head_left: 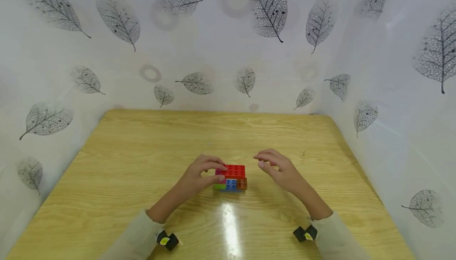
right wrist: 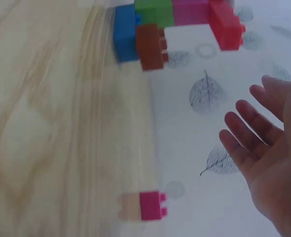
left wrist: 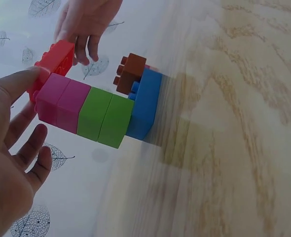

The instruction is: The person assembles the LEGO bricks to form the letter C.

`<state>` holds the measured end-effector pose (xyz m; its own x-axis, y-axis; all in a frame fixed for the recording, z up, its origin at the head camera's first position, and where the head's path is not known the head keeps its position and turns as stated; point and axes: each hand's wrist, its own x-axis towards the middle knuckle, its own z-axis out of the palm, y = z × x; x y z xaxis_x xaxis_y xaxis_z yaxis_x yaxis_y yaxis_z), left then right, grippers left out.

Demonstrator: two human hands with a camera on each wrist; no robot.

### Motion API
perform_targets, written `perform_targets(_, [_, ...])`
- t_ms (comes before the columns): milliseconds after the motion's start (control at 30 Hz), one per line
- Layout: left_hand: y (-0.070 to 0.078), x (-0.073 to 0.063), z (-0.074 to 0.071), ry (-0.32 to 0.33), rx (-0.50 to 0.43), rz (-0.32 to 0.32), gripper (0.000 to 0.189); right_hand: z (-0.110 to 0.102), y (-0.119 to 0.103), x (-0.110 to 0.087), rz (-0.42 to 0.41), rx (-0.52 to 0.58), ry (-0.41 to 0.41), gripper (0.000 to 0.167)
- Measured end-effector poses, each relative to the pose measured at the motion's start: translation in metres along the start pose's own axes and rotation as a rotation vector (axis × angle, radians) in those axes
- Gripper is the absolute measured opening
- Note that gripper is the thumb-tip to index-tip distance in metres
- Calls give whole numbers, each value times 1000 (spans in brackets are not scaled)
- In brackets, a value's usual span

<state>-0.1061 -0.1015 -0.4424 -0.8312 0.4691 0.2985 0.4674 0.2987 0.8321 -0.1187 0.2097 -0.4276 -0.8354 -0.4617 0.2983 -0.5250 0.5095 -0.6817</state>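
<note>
A stack of toy building bricks stands on the table. Its blue brick point(left wrist: 146, 103) is at the bottom, bearing a brown brick point(right wrist: 149, 47) at one end and green bricks point(left wrist: 106, 116) at the other. Pink bricks point(left wrist: 63, 102) sit on the green ones, and a long red brick point(head_left: 235, 170) tops them, jutting out over the gap. My left hand point(head_left: 199, 175) pinches the red brick at its left end, thumb in front. To the right of the stack, my right hand point(head_left: 281, 169) hovers apart from it, fingers loosely bent and holding nothing.
A small pink brick point(right wrist: 150, 205) lies on the wooden table point(head_left: 142, 141), mostly hidden behind my right hand in the head view. Leaf-patterned white sheeting point(head_left: 213, 54) rises along the table's back and sides.
</note>
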Motion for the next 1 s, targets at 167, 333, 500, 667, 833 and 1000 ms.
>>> perform_targets(167, [1, -2, 2, 12, -21, -52, 20, -10, 19, -7, 78, -13, 57, 25])
perform_targets(333, [-1, -2, 3, 20, -35, -60, 19, -19, 41, -13, 152, -12, 54, 26])
perform_targets(500, [-2, -1, 5, 15, -67, -72, 20, -25, 63, -16, 187, -42, 25, 28])
perform_targets(667, [-1, -1, 6, 5, -127, -91, 23, -27, 78, -14, 190, -59, -11, 26])
perform_targets(833, [-1, -1, 7, -2, -139, -111, 24, -29, 88, -10, 233, -51, -58, 26])
perform_targets(1000, [-1, 0, 8, -4, -147, -112, 23, -29, 96, -6, 280, 11, -108, 28])
